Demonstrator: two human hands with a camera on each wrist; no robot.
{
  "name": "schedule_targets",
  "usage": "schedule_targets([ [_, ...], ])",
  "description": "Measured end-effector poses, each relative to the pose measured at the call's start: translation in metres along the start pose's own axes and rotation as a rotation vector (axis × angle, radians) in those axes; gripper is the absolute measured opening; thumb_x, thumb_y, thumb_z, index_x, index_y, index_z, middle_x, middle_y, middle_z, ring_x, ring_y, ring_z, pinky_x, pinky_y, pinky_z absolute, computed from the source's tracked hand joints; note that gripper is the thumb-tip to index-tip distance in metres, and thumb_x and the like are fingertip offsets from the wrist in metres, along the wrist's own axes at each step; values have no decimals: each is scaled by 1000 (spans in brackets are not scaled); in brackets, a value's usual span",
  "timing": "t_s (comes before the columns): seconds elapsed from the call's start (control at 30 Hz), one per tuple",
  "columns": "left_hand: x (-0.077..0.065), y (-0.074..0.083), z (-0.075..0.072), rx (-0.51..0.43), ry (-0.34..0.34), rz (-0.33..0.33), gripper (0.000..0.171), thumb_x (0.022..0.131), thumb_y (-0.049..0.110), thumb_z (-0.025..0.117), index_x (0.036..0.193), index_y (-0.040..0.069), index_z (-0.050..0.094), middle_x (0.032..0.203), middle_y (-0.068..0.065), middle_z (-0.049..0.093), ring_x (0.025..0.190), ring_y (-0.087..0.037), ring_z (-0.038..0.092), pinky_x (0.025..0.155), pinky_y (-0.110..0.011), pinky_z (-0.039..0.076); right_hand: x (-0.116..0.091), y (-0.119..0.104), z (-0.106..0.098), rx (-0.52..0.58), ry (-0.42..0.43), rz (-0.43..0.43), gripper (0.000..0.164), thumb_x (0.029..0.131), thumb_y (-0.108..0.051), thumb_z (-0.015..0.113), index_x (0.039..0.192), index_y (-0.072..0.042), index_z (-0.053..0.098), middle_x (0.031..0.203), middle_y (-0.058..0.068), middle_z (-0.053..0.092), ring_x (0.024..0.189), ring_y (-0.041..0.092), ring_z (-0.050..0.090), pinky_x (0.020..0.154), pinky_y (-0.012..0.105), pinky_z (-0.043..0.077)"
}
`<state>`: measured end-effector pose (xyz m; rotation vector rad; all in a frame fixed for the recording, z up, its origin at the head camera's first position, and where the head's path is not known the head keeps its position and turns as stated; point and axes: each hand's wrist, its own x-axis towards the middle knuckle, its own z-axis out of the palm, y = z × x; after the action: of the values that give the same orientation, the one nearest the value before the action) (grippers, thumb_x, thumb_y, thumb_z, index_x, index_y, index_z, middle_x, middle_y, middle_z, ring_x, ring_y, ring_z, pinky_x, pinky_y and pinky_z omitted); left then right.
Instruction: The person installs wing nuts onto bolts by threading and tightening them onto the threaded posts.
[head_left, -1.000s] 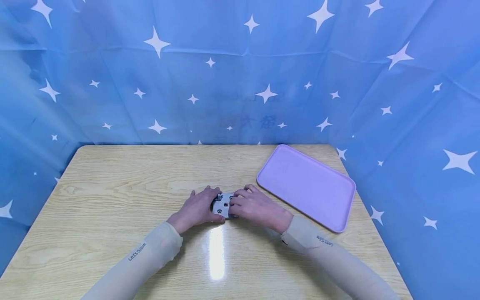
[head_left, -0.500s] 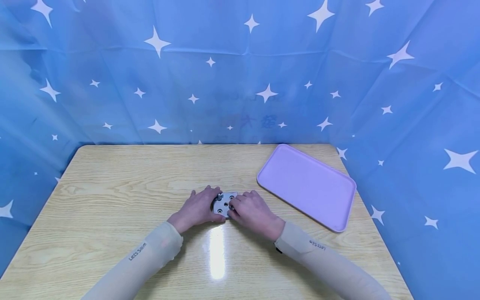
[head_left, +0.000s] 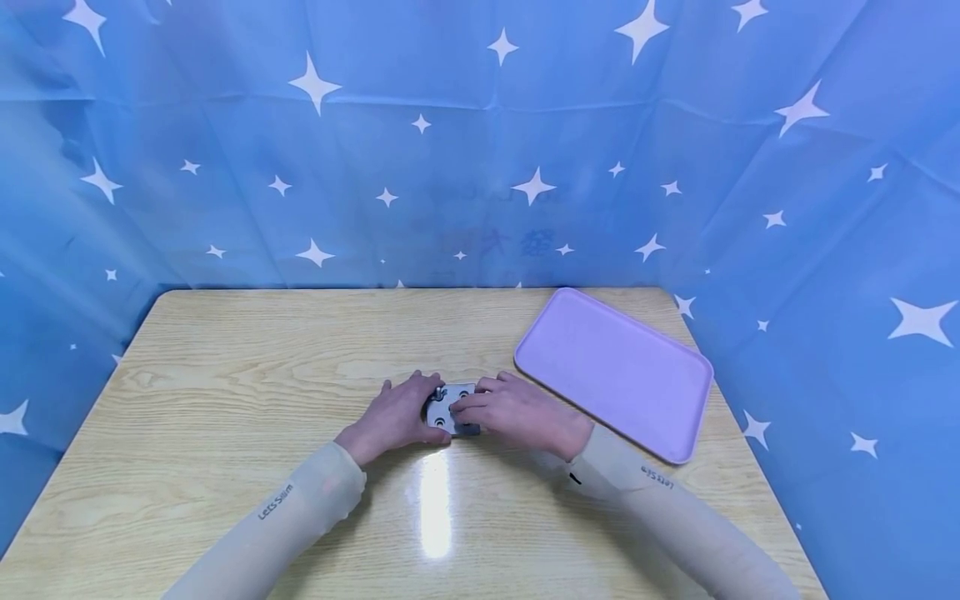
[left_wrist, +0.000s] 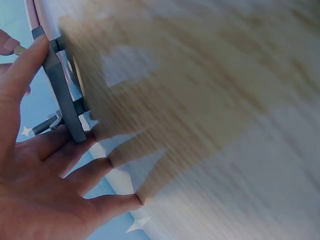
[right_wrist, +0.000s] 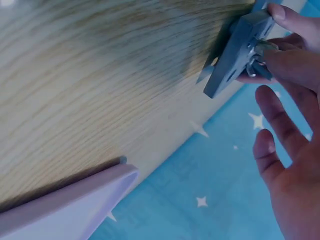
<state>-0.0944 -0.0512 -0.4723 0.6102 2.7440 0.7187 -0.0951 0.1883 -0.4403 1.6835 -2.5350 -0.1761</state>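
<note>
A small grey metal plate point(head_left: 441, 410) with several holes stands low over the table on short dark pegs, seen edge-on in the left wrist view. My left hand point(head_left: 390, 419) grips its left side, thumb on the near edge, fingers round the far side. A threaded bolt point(left_wrist: 45, 124) sticks up from the plate by those fingers. From the right, my right hand point(head_left: 521, 414) reaches over the plate, pinching a small shiny metal fastener point(right_wrist: 265, 48) between thumb and finger. Its other fingers are spread apart. The fastener is mostly covered, so its exact kind is unclear.
A purple tray point(head_left: 615, 375) lies at an angle at the back right of the wooden table point(head_left: 262, 350), close to my right forearm. Blue curtains point(head_left: 465, 167) with white stars hang behind the table and along its sides.
My right hand has turned and shifted over the plate, first drawing its fingers in, then extending them again across the plate. My left hand and the plate have stayed in place.
</note>
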Motion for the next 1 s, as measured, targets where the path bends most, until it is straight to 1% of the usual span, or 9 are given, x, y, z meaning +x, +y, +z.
schedule_targets([
  [0.13, 0, 1, 0, -3, -4, -5, 94, 75, 45, 92, 150, 7, 52, 151, -19, 52, 146, -42, 41, 115, -74, 25, 1, 0, 2, 22, 41, 11, 29, 93, -15, 75, 120, -25, 74, 126, -12, 69, 104, 13, 60, 78, 30, 46],
  [0.3, 1, 1, 0, -9, -2, -2, 94, 74, 45, 93, 149, 7, 52, 149, -20, 53, 145, -41, 42, 114, -74, 26, 6, -5, 11, -11, 144, 60, 11, 93, -22, 78, 103, -22, 73, 104, -7, 70, 92, 16, 61, 73, 31, 48],
  [0.4, 1, 1, 0, -9, -7, -4, 94, 75, 45, 92, 150, 6, 51, 150, -20, 52, 145, -42, 41, 113, -75, 26, 11, -12, 18, -17, 195, 125, 9, 94, -23, 76, 97, -17, 70, 93, -4, 70, 81, 16, 62, 69, 31, 50],
  [0.5, 0, 1, 0, -8, -9, -6, 94, 75, 44, 92, 150, 6, 51, 151, -21, 52, 146, -43, 41, 113, -75, 26, 15, -20, 22, 24, 228, 223, 11, 93, -19, 75, 91, -14, 66, 84, -2, 70, 70, 15, 61, 63, 30, 51],
  [0.67, 1, 2, 0, -18, -4, -3, 92, 75, 43, 93, 149, 6, 52, 150, -21, 53, 146, -42, 41, 113, -75, 26, 18, -30, 23, 110, 241, 358, 15, 91, -16, 75, 83, -11, 63, 75, -1, 66, 61, 14, 56, 56, 29, 50],
  [0.77, 1, 2, 0, -21, 0, 0, 92, 74, 43, 93, 148, 6, 52, 149, -20, 54, 145, -42, 42, 113, -76, 26, 16, -29, 20, 161, 201, 378, 15, 94, -22, 73, 90, -11, 65, 75, -2, 65, 61, 13, 56, 59, 31, 51],
  [0.83, 1, 1, 0, -22, 0, 5, 92, 74, 43, 93, 148, 6, 52, 148, -20, 55, 145, -42, 41, 112, -76, 26, 13, -25, 15, 191, 164, 365, 19, 95, -26, 72, 105, -9, 69, 85, -1, 70, 71, 14, 61, 67, 33, 53],
  [0.93, 0, 1, 0, -26, -4, 9, 92, 75, 42, 93, 149, 6, 52, 149, -20, 54, 146, -43, 40, 112, -77, 25, 7, -15, 7, 221, 106, 282, 37, 95, -24, 72, 131, -12, 67, 112, 1, 73, 97, 18, 66, 83, 38, 55],
  [1.0, 0, 0, -1, -27, -3, 8, 91, 75, 42, 92, 149, 6, 52, 150, -19, 53, 146, -43, 40, 112, -77, 25, 5, -8, 2, 217, 76, 194, 47, 95, -17, 72, 141, -16, 63, 132, 0, 68, 118, 20, 62, 95, 40, 53],
])
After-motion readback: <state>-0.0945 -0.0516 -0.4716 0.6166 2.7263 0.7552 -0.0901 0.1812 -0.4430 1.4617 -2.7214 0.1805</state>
